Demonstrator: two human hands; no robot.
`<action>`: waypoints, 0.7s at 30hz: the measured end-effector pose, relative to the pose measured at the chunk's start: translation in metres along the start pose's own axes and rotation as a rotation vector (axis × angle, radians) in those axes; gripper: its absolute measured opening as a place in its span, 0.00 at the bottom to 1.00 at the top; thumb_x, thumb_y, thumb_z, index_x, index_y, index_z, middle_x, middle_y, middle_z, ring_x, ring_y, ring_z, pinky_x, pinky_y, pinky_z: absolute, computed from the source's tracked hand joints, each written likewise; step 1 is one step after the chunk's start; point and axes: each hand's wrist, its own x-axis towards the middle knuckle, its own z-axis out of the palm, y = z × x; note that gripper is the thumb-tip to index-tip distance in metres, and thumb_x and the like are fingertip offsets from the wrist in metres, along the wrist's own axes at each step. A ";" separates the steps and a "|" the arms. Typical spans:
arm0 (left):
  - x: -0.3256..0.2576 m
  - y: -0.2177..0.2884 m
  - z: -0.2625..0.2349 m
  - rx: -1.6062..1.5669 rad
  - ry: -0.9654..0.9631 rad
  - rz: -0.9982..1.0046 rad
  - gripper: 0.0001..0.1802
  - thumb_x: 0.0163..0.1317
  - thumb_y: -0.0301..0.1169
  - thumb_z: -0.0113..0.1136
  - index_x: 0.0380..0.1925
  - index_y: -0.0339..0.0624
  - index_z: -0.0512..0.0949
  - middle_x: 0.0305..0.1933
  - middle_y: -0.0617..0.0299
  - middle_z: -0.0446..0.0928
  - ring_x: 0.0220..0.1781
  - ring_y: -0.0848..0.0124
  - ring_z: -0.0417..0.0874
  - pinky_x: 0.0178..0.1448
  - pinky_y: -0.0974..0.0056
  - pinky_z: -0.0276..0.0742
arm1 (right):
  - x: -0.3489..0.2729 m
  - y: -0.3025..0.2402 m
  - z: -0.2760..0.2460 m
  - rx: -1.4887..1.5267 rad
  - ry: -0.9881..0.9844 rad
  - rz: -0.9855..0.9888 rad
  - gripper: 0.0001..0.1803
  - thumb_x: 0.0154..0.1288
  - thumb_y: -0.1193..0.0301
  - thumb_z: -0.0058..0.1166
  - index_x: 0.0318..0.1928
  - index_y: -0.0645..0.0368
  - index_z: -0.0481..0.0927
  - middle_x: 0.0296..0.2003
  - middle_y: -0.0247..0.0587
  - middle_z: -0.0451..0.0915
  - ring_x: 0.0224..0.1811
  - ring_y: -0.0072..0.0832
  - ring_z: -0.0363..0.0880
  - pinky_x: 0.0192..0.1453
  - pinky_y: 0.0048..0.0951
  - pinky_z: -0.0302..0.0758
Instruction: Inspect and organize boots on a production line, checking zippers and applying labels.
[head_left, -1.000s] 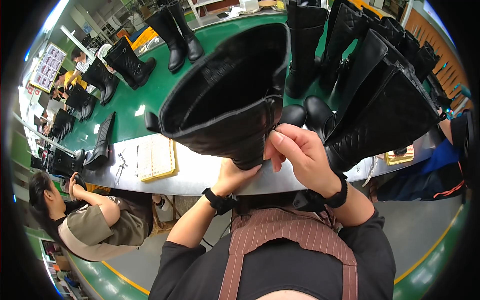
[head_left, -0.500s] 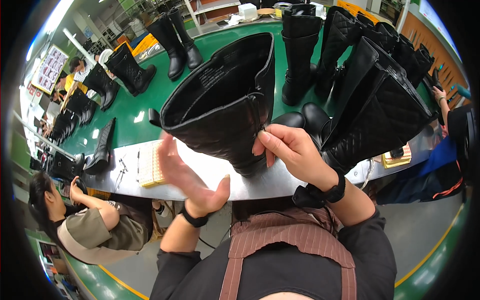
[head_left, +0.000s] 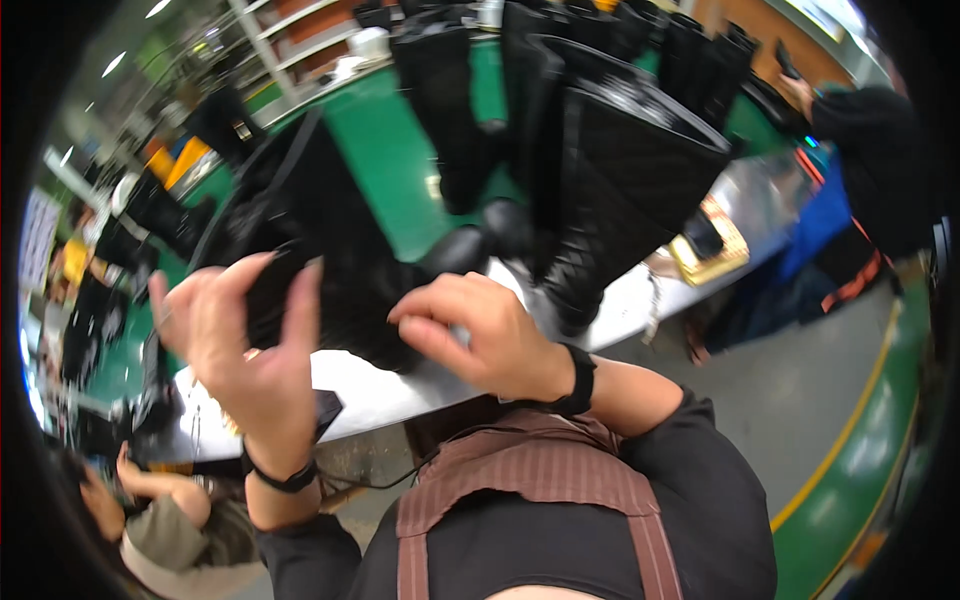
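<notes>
Green surface [head_left: 378, 150] is blurred; the black boot [head_left: 335, 230] has shifted toward frame left. Left hand [head_left: 245, 345] is spread; right hand [head_left: 485, 335] curls, grip unclear.

past the left hand [head_left: 245, 345] is one boot [head_left: 350, 270], with a second boot [head_left: 625, 170] rightward on the table [head_left: 375, 135].

The left hand [head_left: 250, 365] is blurred and covers part of the dark boot [head_left: 340, 240] left of centre; its grip is unclear. Whether the right hand's [head_left: 490, 335] fingertips touch that boot cannot be told. Dark rim cuts off the seated person [head_left: 180, 530], lower left.
</notes>
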 end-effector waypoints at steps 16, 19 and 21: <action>-0.008 0.005 -0.008 -0.015 -0.063 0.012 0.16 0.49 0.26 0.73 0.39 0.49 0.82 0.38 0.65 0.76 0.52 0.60 0.72 0.74 0.46 0.53 | -0.164 0.213 -0.175 -1.251 0.031 0.683 0.18 0.48 0.65 0.68 0.37 0.66 0.83 0.33 0.55 0.85 0.39 0.50 0.85 0.45 0.45 0.79; -0.013 -0.001 0.000 -0.086 -0.061 0.000 0.18 0.49 0.26 0.72 0.42 0.51 0.83 0.39 0.65 0.76 0.54 0.59 0.70 0.72 0.49 0.53 | -0.195 0.234 -0.178 -0.502 0.454 0.538 0.25 0.60 0.60 0.65 0.52 0.65 0.82 0.54 0.53 0.82 0.58 0.45 0.79 0.60 0.39 0.76; -0.017 -0.011 -0.003 -0.115 -0.028 0.022 0.20 0.48 0.27 0.74 0.44 0.51 0.84 0.38 0.66 0.76 0.48 0.62 0.71 0.71 0.49 0.56 | -0.171 0.205 -0.188 -0.901 -0.020 0.741 0.29 0.65 0.53 0.59 0.61 0.57 0.78 0.61 0.51 0.78 0.65 0.48 0.74 0.67 0.44 0.69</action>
